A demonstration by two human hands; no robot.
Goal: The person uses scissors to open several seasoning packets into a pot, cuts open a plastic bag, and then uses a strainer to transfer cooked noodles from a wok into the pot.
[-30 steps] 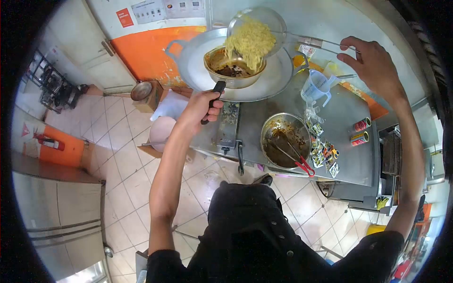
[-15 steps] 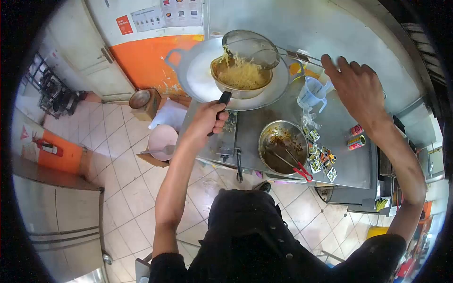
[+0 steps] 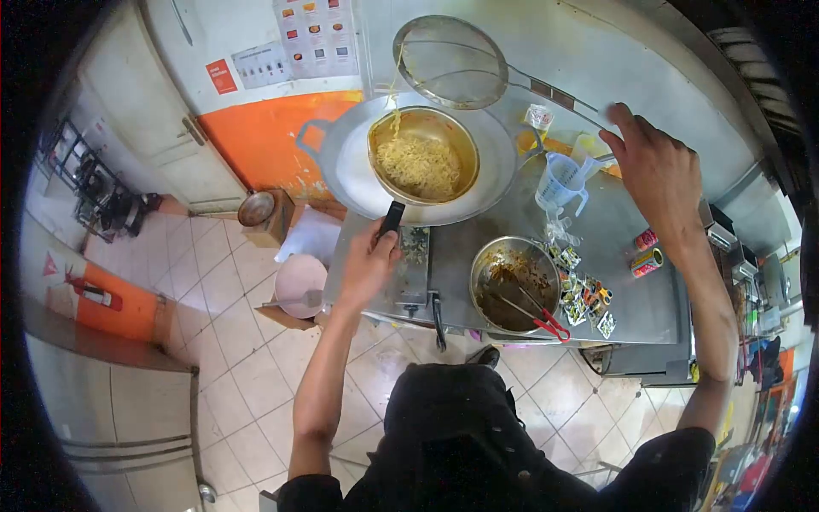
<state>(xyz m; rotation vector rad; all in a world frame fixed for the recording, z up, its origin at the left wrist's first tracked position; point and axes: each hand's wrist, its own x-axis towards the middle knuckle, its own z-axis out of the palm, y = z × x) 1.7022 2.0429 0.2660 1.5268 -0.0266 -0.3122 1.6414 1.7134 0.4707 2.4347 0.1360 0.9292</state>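
My left hand (image 3: 368, 266) is closed round the black handle of a metal pan (image 3: 465, 147), which holds yellow noodles (image 3: 418, 166). The pan is over a wide wok (image 3: 347, 175) with whitish contents. In my right hand (image 3: 655, 171) is the long handle of a wire strainer (image 3: 452, 64), raised above and behind the pan. A few noodle strands hang from the strainer's left side down into the pan. Nearer me on the counter, a steel bowl (image 3: 486, 299) with brown sauce holds red-handled tongs (image 3: 546, 320).
On the steel counter (image 3: 636, 299) are a measuring jug (image 3: 559, 183), opened sachets (image 3: 580, 299) and two cans (image 3: 647, 263). A pink bucket (image 3: 300, 280) stands on the floor at left, near a boxed pan (image 3: 256, 209). A wall (image 3: 478, 13) rises behind the wok.
The strainer has lifted away from the pan and tipped up, and most noodles now lie in the pan. The pan looks more open to view and slightly further left.
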